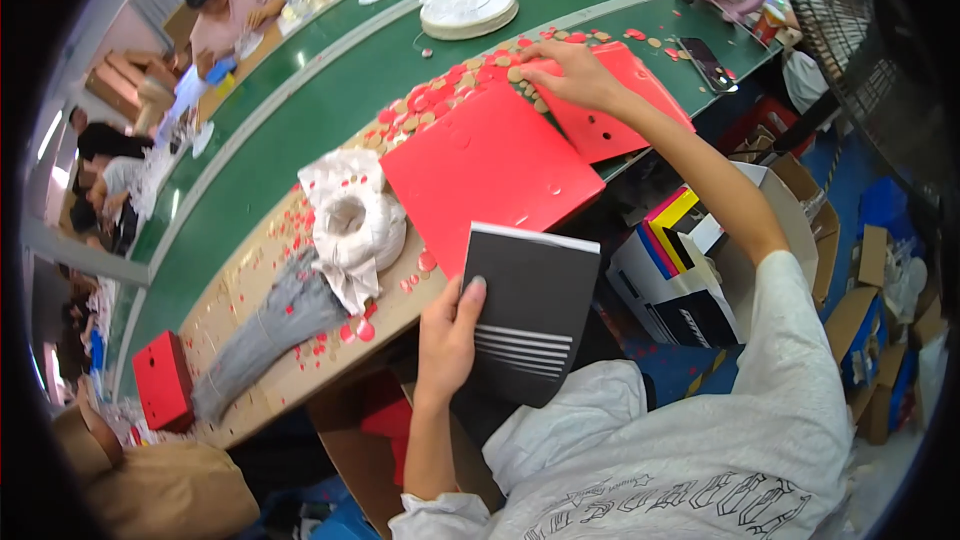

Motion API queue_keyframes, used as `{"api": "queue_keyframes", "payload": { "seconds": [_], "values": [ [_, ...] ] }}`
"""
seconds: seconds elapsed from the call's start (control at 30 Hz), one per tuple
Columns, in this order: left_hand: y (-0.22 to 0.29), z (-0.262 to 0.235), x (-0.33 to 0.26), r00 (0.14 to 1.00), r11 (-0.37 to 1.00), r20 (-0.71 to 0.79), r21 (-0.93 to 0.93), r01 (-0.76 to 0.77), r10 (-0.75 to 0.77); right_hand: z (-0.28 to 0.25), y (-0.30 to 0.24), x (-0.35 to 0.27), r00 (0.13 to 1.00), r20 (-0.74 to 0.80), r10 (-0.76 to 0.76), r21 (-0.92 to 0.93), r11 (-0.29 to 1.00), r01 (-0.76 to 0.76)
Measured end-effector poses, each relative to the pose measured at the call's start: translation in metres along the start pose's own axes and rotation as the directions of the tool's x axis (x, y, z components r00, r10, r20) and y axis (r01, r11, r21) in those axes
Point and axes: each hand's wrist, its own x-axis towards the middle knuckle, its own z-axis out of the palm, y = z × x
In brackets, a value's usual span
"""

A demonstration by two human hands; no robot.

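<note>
In the head view, the left hand [447, 335] sits low and centre in the frame, its thumb and fingers clamped on the left edge of a flat black rectangular card with thin white stripes [530, 315], which it holds tilted above the person's lap, just below the table edge. The right hand [575, 72] is stretched to the upper centre of the frame, fingers spread and pressed down on a scatter of small round red and tan paper discs [440, 100] (whether it has pinched one cannot be told). The discs lie on the brown work surface [250, 290] and spill onto two flat red cardboard sheets: a large red square sheet [485, 170] at the middle of the frame, and a second red sheet with punched holes [610, 120] under the right forearm. To the left of the square sheet sits a white coil of string wrapped in white film [352, 225], and beside it, lower left, a grey bundle of thin cords [265, 330]. A green conveyor belt [330, 90] curves across the upper frame.
</note>
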Motion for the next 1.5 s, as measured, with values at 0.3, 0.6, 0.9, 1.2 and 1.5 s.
{"api": "queue_keyframes", "payload": {
  "seconds": [0.3,0.6,0.9,1.2,1.5],
  "values": [
    [0.001,-0.021,0.017,0.993,0.983,0.044,-0.146,0.115,-0.109,0.018,-0.155,-0.128,0.644,0.271,-0.715,0.276,0.699,0.66],
    [-0.018,-0.019,0.02,0.997,0.997,-0.038,0.036,0.07,-0.068,0.051,-0.157,-0.132,0.624,0.196,-0.757,0.118,0.65,0.751],
    [-0.009,-0.017,0.022,1.0,0.99,0.027,0.143,-0.01,0.006,0.047,-0.161,-0.128,0.757,0.322,-0.568,0.331,0.817,0.472],
    [-0.009,-0.017,0.024,0.994,0.989,0.06,0.122,0.083,-0.091,0.056,-0.151,-0.139,0.821,0.18,-0.541,0.445,0.789,0.422],
    [-0.013,-0.009,0.013,0.994,0.974,0.067,0.216,0.067,-0.083,0.021,-0.16,-0.122,0.917,0.212,-0.338,0.599,0.786,0.152]
  ]
}}
